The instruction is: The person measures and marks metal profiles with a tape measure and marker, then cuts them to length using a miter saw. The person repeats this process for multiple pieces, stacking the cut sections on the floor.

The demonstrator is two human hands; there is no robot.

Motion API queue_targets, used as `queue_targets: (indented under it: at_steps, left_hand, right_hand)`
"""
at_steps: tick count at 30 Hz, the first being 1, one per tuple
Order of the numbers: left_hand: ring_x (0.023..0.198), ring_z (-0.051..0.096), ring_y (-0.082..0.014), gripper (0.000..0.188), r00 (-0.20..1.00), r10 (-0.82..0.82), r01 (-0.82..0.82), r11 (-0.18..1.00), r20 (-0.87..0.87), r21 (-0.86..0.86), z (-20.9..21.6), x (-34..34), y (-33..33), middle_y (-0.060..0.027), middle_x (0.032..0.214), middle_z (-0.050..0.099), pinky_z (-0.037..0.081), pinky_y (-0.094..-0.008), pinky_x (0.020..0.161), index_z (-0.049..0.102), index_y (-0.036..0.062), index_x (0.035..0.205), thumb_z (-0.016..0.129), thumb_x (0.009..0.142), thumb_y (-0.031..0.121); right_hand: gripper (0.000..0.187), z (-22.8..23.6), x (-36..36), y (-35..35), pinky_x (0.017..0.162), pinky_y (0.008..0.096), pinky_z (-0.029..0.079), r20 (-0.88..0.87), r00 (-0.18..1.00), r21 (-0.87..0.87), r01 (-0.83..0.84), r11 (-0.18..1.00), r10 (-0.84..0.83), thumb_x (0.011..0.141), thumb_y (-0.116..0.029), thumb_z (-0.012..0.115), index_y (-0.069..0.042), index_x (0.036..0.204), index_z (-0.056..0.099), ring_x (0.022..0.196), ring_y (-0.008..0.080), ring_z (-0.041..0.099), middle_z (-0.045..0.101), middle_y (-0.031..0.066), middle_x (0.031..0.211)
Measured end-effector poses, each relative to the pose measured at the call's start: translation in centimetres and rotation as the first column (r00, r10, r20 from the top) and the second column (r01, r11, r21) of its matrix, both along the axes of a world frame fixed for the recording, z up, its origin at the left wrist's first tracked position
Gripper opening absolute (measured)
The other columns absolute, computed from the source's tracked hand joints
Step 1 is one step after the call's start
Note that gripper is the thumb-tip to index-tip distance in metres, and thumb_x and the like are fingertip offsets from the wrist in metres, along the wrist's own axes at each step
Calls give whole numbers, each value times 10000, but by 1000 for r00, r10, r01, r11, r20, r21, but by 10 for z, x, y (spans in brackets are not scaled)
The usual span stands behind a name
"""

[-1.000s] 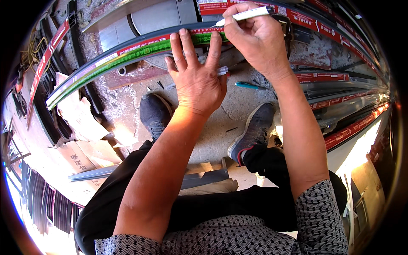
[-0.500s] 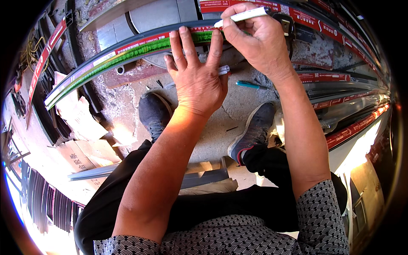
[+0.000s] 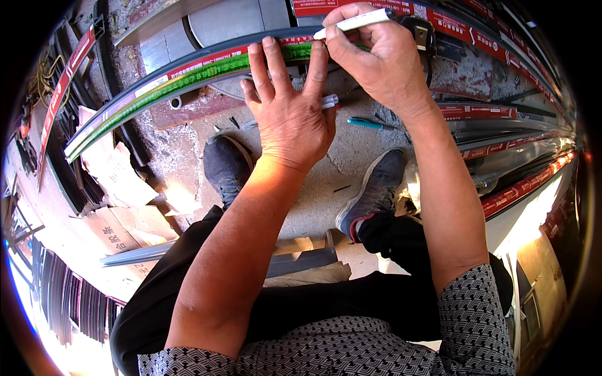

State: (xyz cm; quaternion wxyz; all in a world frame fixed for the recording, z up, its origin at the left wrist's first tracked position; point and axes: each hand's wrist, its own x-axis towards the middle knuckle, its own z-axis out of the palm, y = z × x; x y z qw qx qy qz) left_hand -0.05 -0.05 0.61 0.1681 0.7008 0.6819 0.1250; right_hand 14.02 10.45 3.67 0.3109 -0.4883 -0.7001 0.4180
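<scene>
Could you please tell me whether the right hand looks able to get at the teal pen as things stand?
Probably yes: the teal pen lies uncovered on the floor, and nothing seems to block the way. The right hand holds the white marker, though, so it would likely need freeing first.

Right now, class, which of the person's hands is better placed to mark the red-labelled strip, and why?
Probably the right hand: it pinches the white pen, its tip at or just above the red-labelled strip. The left hand lies spread across the strip, fingers apart.
</scene>
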Motion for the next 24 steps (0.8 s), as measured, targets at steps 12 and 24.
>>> queue_targets:
  at_steps: [12, 24]
  left_hand:
    - [1539, 76, -569, 940, 1000, -3, 2, 999, 14, 38, -6, -1, -1, -347, 1668, 87, 277, -776, 1068, 343, 306, 1627, 778, 794, 343]
    - [1533, 96, -571, 984, 1000, 1, -2, 998, 19, 56, -7, -1, -1, -346, 1663, 106, 288, -777, 1057, 341, 322, 1623, 813, 760, 336]
  right_hand:
    - [162, 8, -3, 0, 725, 330, 567, 19, 1000, -50, 17, 999, -16, 928, -129, 725, 2, 1014, 684, 811, 222, 739, 739, 149, 883]
    - [150, -5, 0, 0, 726, 331, 566, -37, 999, -24, 6, 1000, -7, 928, -121, 721, 1, 1007, 685, 804, 223, 737, 736, 150, 881]
